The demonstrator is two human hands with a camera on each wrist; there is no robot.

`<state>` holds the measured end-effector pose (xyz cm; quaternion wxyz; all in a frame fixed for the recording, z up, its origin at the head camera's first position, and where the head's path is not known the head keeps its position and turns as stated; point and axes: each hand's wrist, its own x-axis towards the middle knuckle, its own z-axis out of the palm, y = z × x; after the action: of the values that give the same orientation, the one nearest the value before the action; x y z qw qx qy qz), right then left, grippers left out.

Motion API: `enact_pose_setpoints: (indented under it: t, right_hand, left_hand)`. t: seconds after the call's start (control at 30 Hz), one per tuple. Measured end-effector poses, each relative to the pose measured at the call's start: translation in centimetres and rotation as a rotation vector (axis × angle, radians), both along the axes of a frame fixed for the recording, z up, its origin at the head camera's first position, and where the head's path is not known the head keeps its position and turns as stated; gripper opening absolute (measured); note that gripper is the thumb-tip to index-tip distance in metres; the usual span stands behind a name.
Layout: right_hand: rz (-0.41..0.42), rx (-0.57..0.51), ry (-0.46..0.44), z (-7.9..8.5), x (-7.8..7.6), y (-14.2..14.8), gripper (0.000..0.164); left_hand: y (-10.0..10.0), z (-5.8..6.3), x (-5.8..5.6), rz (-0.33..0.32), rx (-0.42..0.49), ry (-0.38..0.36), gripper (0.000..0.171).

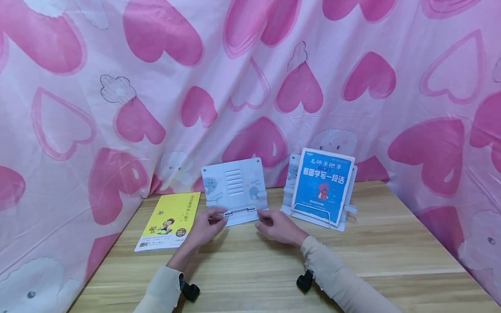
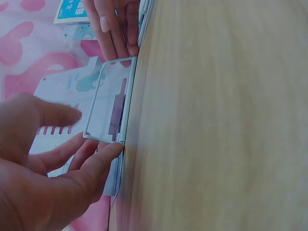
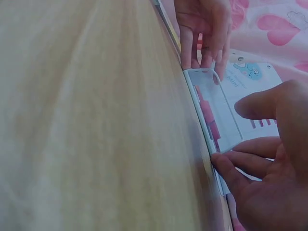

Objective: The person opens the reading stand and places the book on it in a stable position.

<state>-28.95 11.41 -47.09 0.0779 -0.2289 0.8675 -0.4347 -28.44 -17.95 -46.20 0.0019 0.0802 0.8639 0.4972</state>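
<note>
A pale blue book stand with cartoon prints and a row of slots leans back near the far edge of the table. Along its lower front stands a white wire page holder. My left hand is at the left end of this wire, fingertips touching its lower corner, thumb held apart. At the other end is my right hand, its fingertips against the base of the wire and its thumb raised away from it. Neither hand closes around the stand.
To the right, a second stand holds a blue book behind its wire. A yellow book lies flat on the left of the wooden table. Behind hangs a pink heart-patterned cloth.
</note>
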Motion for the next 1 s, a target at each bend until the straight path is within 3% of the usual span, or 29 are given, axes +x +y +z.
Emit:
enact_pose_setpoints:
  t: [0.2,0.53,0.73,0.9,1.0]
  right_hand:
    - [-0.016,-0.002,-0.017,0.1,-0.1,0.5,0.062]
    - [-0.039,-0.011,-0.048,-0.2,-0.3,0.8,0.065]
    - [-0.082,-0.049,-0.025,0.0,-0.1,0.2,0.064]
    - [-0.147,-0.117,0.016,0.1,0.6,-1.0,0.067]
    - [-0.13,-0.146,0.043,0.3,1.0,-1.9,0.062]
  left_hand:
    - [0.8,0.1,0.1,-0.036,0.02,-0.05,0.049]
    - [0.9,0.3,0.1,-0.047,0.051,-0.099,0.045]
    - [0.1,1.5,0.3,-0.072,0.033,-0.062,0.039]
    - [-0.8,2.6,0.6,-0.048,-0.003,-0.022,0.036]
    - [-1.7,2.9,0.9,-0.032,-0.015,0.001,0.035]
